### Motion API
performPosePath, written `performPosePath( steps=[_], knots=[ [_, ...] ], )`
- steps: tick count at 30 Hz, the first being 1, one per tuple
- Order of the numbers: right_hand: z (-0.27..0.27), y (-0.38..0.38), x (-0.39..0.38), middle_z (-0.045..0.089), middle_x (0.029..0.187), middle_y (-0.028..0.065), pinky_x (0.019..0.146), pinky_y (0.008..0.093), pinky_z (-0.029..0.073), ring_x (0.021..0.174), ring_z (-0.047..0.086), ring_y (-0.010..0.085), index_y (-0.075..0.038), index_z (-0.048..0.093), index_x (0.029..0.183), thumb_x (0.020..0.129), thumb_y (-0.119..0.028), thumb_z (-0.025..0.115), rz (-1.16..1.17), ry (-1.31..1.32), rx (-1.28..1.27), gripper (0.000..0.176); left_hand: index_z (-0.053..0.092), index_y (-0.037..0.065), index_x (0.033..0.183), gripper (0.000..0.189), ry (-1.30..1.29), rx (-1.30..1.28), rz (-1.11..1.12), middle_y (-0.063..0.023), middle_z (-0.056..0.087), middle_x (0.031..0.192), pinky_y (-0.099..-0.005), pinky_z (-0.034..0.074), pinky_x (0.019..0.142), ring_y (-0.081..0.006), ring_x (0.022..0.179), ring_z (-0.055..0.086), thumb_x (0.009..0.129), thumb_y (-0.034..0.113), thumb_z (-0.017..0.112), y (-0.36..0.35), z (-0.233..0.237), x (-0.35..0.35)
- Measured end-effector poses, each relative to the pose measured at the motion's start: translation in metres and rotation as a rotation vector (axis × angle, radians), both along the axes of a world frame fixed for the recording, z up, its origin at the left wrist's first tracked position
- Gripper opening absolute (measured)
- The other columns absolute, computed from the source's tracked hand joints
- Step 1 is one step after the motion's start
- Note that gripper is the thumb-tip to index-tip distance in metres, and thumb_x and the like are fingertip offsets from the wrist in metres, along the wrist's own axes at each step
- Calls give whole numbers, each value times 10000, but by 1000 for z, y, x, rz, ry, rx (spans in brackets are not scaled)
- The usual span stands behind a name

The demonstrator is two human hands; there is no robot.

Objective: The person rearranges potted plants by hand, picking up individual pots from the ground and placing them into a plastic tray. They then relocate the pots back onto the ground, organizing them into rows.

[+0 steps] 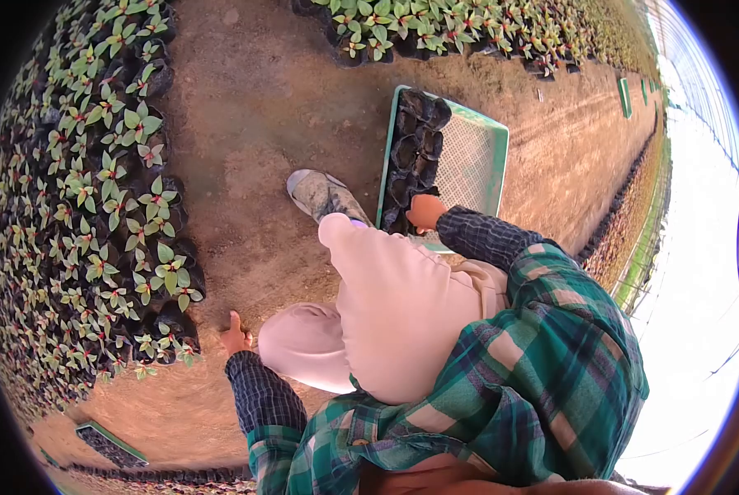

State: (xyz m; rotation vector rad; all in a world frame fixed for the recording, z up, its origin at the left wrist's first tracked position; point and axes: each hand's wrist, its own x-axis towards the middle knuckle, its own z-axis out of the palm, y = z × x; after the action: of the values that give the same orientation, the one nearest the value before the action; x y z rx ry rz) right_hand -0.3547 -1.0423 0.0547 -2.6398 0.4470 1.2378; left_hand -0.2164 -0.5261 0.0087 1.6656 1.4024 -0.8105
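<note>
My right hand [424, 213] is closed at the near end of a green-rimmed crate [504, 148], its fingers on the edge of a black plastic grow bag [432, 195]. Rows of soil-filled black grow bags [416, 136] stand along one side of this crate, and its perforated floor shows beside them. Beside my knee, my left hand [236, 338] hangs over the bare soil with the thumb out and nothing visible in it. Closest to that hand are potted seedlings [171, 272] in black bags, a short gap away.
A dense block of seedlings [80, 206] fills the left side, and another bed [435, 25] lies along the top. My boot [320, 194] rests on the dirt path [237, 99] beside the crate. A further green tray [112, 444] with black contents lies at lower left.
</note>
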Motion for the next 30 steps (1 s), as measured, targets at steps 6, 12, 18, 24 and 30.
performPosePath(
  steps=[6,12,18,24,30],
  knots=[
    [42,43,101,563,790,119,741,408,437,815,544,298,-58,545,826,756,-109,586,240,-577,175,96,468,38,814,401,-13,-40,28,-24,331,623,-343,309,419,-149,481,294,843,314,758,11,-8,-2],
    [-4,45,99,621,780,122,706,455,431,799,575,314,-66,566,830,808,-187,561,343,-347,206,123,592,-3,1066,539,-81,25,-35,-52,568,794,-312,413,440,-159,542,445,735,346,834,27,-32,-18],
    [-15,7,88,600,778,81,717,422,413,816,545,272,-95,620,742,809,-271,598,577,-422,282,189,588,-35,1073,626,64,6,-125,-106,610,985,-349,486,541,-201,731,565,712,413,835,30,-26,-13],
    [-3,-27,68,596,750,77,737,425,412,832,548,270,-89,644,711,805,-276,591,471,-379,117,216,631,-57,1014,577,-77,-16,-92,-94,612,876,-373,467,521,-207,699,545,725,400,832,25,-21,-15],
    [4,-133,16,665,821,140,785,466,471,857,606,331,-55,686,782,838,-304,540,401,-84,-171,295,577,60,913,338,-150,-61,28,1,464,665,-334,308,390,-122,484,367,785,273,805,19,-19,-13]
  ],
)
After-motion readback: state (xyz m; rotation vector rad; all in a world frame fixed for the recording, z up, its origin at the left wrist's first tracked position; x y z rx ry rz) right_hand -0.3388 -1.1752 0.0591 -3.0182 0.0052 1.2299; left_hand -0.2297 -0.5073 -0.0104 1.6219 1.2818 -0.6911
